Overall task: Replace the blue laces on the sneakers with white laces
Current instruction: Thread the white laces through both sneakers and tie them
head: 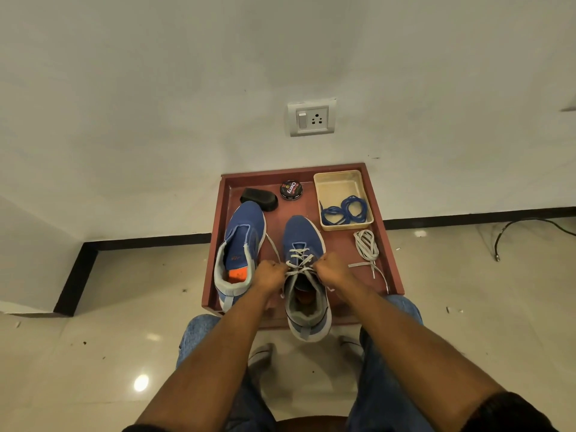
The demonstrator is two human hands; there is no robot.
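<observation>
On the red tray (389,244), left hand (268,273) and right hand (331,269) each pinch the right sneaker's (304,275) white lace (298,258)

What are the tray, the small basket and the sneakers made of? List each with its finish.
Tray: seemingly wood, painted matte reddish brown; thick square rim.
Basket: likely cream plastic, thin moulded walls, faint sheen.
Left sneaker and right sneaker: blue knit-looking fabric, matte, with pale rubbery soles.
White lace, pulled by the left hand and right hand: flat woven cord.
</observation>
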